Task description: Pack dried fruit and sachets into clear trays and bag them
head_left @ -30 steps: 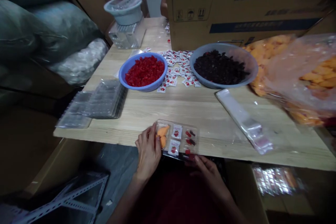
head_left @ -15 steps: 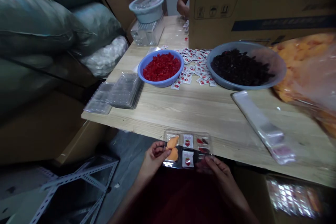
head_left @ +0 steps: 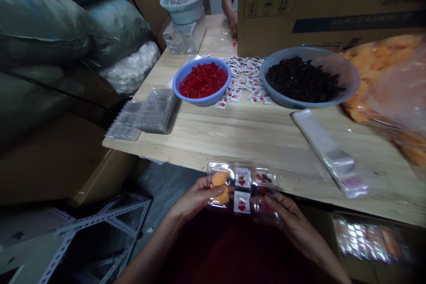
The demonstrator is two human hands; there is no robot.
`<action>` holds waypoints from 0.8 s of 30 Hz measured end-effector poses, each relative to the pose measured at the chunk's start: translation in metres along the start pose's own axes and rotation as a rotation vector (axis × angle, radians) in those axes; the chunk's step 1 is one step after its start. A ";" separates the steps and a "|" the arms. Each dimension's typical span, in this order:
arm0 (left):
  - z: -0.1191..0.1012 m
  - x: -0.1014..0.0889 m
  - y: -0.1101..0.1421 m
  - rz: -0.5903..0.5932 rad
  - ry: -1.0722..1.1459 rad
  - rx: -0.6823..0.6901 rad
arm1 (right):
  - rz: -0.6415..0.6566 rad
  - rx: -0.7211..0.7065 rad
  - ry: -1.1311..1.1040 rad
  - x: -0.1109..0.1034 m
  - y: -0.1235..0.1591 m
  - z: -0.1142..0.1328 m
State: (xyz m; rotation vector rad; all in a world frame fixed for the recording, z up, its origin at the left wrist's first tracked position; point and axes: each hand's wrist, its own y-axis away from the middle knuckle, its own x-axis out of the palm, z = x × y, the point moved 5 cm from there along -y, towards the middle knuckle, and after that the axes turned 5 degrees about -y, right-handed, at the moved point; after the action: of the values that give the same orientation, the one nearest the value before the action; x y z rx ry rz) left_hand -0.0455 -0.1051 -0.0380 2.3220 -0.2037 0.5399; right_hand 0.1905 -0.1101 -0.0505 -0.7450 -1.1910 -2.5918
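Note:
I hold a clear plastic compartment tray (head_left: 242, 188) in both hands just off the near edge of the wooden table (head_left: 253, 137). It holds two orange fruit pieces on the left, two small white sachets with red print in the middle, and red and dark bits on the right. My left hand (head_left: 196, 197) grips the tray's left end, thumb over the orange pieces. My right hand (head_left: 286, 217) holds the right end from below, fingers curled on it.
On the table: a blue bowl of red pieces (head_left: 201, 80), a grey bowl of dark fruit (head_left: 308, 80), scattered sachets (head_left: 244, 84), a stack of empty clear trays (head_left: 149, 113), plastic sleeves (head_left: 329, 153), a bag of orange fruit (head_left: 389, 80). Cardboard box (head_left: 326, 4) behind. Another person's hand (head_left: 232, 20) at the far end.
The filled tray has come off the table edge toward me, held in both hands. The view swung left and another person's arm came into sight.

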 end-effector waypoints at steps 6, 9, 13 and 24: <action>-0.017 0.013 -0.013 -0.010 0.048 -0.008 | -0.024 -0.071 0.150 0.005 -0.006 0.037; -0.022 0.017 -0.023 -0.055 0.078 -0.007 | -0.047 -0.134 0.178 0.002 -0.018 0.053; -0.032 0.006 -0.031 -0.212 0.148 0.017 | -0.224 -0.391 0.390 -0.018 -0.020 0.083; -0.064 -0.033 -0.033 -0.438 0.277 0.126 | -0.671 -0.594 1.748 0.004 -0.050 0.119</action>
State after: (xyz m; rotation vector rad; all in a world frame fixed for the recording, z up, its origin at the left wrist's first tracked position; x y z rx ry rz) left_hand -0.0857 -0.0372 -0.0321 2.2827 0.4714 0.6512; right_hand 0.2119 0.0130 -0.0160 1.8324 -0.0093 -2.4539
